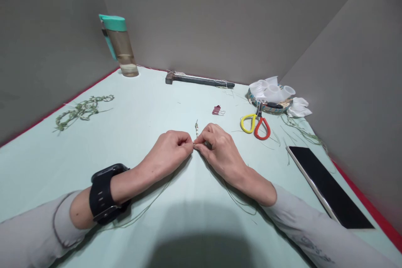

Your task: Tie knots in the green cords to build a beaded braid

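I report a thin plaited green strand [196, 129] standing above the pale mat [132, 142], pinched narrowly between the fingertips of my left hand [168, 153] and right hand [218, 148]; slackened pressure could loosen it, and its trailing fibres [147, 205] could snag my black wristwatch [105, 192].

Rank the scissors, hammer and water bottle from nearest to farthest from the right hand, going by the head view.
From the right hand:
1. Scissors, ahead and to the right.
2. Hammer, ahead, slightly left, at the far edge.
3. Water bottle, far left corner.
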Demonstrator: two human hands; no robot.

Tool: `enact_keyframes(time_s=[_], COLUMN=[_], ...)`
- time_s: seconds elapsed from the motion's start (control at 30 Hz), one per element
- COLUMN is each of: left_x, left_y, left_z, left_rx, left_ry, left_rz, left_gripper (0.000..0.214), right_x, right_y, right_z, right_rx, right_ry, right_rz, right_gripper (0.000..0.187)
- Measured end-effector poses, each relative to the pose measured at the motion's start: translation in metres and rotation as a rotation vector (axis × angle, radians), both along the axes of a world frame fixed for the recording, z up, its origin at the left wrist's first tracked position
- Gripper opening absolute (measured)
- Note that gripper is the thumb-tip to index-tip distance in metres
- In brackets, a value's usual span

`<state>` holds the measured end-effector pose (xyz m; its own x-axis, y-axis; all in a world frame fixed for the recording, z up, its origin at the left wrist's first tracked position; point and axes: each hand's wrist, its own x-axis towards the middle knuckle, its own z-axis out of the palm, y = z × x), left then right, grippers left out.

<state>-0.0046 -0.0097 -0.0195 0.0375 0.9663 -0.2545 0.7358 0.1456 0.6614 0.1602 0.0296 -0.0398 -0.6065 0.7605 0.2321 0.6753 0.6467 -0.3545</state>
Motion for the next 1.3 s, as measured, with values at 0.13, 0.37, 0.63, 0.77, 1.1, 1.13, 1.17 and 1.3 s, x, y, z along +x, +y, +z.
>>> enact_keyframes(time_s=[0.13, 0.37, 0.63, 0.77, 1.1, 1.13, 1.17, 1.3], left_x=[-0.001, -0.001, -0.004, -0.005, -0.007, -0.007, -0.007, -0.007], left_y=[0.0, 0.0, -0.003, -0.006, -0.015, -0.016, -0.017, -0.02], left_z=[0.0, -0.001, -0.005, -0.004, -0.002, -0.002, -0.002, -0.001], left_rx=[-0.009, 0.003, 0.042, 0.073, 0.091, 0.092, 0.092, 0.089], left_ry=[-0.026, -0.063, -0.072, -0.1, -0.102, -0.098, -0.093, -0.075], left_rz=[0.005, 0.011, 0.015, 0.002, 0.027, 0.034, 0.04, 0.06], left_gripper=[0.029, 0.028, 0.026, 0.028, 0.036, 0.036, 0.035, 0.034], right_x=[0.003, 0.009, 0.018, 0.024, 0.029, 0.029, 0.029, 0.029], right_y=[-0.001, -0.007, -0.016, -0.02, -0.015, -0.014, -0.013, -0.015], right_z=[-0.005, -0.007, -0.005, 0.003, 0.015, 0.015, 0.015, 0.016], right_rx=[0.018, 0.051, -0.05, -0.186, -0.434, -0.431, -0.432, -0.554], right_ry=[0.134, 0.295, 0.344, 0.381, 0.5, 0.516, 0.535, 0.617], right_rz=[0.016, 0.037, 0.051, 0.087, 0.003, -0.005, -0.008, -0.01], right_gripper=[0.016, 0.012, 0.011, 0.01, 0.009, 0.009, 0.01, 0.009])
